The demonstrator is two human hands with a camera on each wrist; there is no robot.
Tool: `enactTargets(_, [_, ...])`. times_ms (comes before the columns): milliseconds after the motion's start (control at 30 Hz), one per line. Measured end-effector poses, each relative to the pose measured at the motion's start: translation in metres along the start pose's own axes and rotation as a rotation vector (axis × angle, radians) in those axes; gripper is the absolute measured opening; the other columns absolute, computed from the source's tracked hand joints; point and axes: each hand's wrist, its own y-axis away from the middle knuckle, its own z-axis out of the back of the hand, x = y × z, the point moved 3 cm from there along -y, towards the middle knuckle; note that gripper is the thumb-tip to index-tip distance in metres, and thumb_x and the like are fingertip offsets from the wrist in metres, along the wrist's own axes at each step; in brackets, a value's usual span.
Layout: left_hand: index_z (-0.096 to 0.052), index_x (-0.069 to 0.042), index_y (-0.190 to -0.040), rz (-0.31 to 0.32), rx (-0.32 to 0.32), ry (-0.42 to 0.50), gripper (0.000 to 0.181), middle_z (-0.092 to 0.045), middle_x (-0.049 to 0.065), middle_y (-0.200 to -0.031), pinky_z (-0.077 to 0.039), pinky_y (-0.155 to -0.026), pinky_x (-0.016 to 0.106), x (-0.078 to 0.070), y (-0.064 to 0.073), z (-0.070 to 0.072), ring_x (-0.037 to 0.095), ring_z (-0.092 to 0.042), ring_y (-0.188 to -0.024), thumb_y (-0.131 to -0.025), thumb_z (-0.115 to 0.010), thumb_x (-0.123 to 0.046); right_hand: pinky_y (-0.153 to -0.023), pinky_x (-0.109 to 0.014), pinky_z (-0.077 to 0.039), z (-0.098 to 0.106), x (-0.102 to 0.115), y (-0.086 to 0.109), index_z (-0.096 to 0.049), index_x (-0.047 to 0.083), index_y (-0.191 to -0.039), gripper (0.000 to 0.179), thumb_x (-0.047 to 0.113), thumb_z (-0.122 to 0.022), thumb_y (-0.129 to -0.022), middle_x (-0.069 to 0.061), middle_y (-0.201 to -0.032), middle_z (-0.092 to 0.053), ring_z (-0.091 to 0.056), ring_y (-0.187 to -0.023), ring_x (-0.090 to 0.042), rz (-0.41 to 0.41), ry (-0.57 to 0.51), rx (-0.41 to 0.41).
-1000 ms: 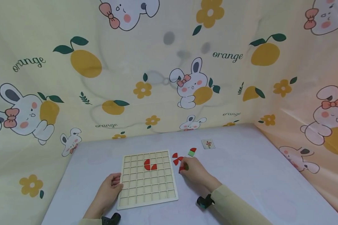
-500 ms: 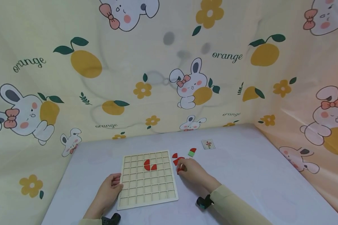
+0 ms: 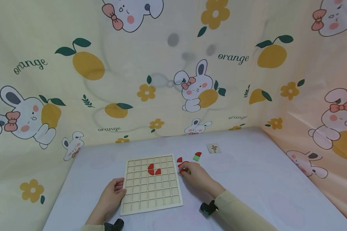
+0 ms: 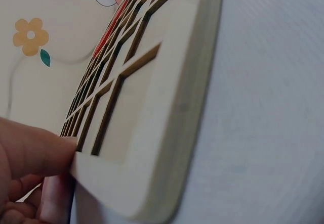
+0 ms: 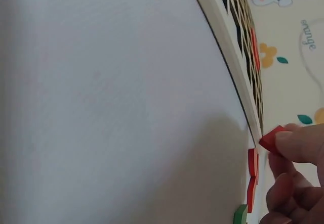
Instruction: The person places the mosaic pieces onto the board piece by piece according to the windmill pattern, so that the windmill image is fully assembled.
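A square wooden grid board (image 3: 150, 192) lies on the table, with red quarter-circle pieces (image 3: 151, 169) set in cells of its upper part. My left hand (image 3: 112, 194) grips the board's left edge; in the left wrist view the thumb (image 4: 45, 150) lies on the rim and the other fingers are at its side. Just off the board's right edge, my right hand (image 3: 198, 176) pinches a small red piece (image 5: 272, 138) between thumb and finger. Beyond that hand lie loose red quarter-circles (image 3: 179, 159), partly covered by its fingers.
A green square (image 3: 196, 158) with a red quarter-circle (image 3: 198, 154) against it lies behind the right hand. Farther back is a small pattern card (image 3: 214, 148) showing a red figure on a grid. A printed cloth (image 3: 162, 112) hangs behind the table.
My right hand has shifted slightly left toward the board with the red piece, and a bit of orange now shows behind it. The left hand and the board have stayed put.
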Motion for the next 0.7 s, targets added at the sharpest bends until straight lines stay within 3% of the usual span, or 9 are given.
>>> enactTargets(167, [-0.043, 0.0, -0.137, -0.003, 0.008, 0.014, 0.048, -0.051, 0.013, -0.118, -0.05, -0.091, 0.037, -0.003, 0.002, 0.002, 0.022, -0.053, -0.104, -0.092, -0.059, 0.0, -0.062, -0.026, -0.049, -0.001, 0.004, -0.005, -0.062, 0.017, -0.107, 0.016, 0.019, -0.067, -0.092, 0.008, -0.086, -0.059, -0.054, -0.074, -0.013, -0.041, -0.083, -0.026])
enactTargets(300, [-0.043, 0.0, -0.137, 0.003, 0.006, 0.018, 0.048, -0.05, 0.013, -0.118, -0.05, -0.091, 0.037, -0.003, 0.002, 0.002, 0.022, -0.053, -0.104, -0.091, -0.058, 0.0, -0.056, -0.025, -0.046, -0.009, 0.012, -0.014, -0.055, 0.017, -0.099, 0.019, 0.019, -0.07, -0.089, 0.003, -0.08, -0.056, -0.053, -0.072, -0.013, -0.083, -0.162, -0.031])
enactTargets(500, [-0.043, 0.0, -0.138, 0.016, -0.004, 0.014, 0.049, -0.05, 0.013, -0.117, -0.05, -0.09, 0.036, -0.002, 0.001, 0.002, 0.022, -0.053, -0.104, -0.091, -0.058, 0.001, -0.057, -0.027, -0.047, -0.022, 0.025, -0.03, -0.058, 0.02, -0.096, 0.013, 0.023, -0.069, -0.09, 0.002, -0.082, -0.059, -0.054, -0.073, -0.015, -0.093, -0.191, 0.025])
enactTargets(700, [-0.044, -0.001, -0.137, 0.007, -0.006, 0.009, 0.048, -0.052, 0.012, -0.116, -0.051, -0.089, 0.035, -0.003, 0.001, 0.002, 0.021, -0.055, -0.103, -0.091, -0.059, 0.0, -0.059, -0.027, -0.047, -0.034, 0.029, -0.043, -0.058, 0.024, -0.095, 0.012, 0.025, -0.069, -0.09, 0.005, -0.082, -0.059, -0.055, -0.072, -0.014, -0.081, -0.177, 0.029])
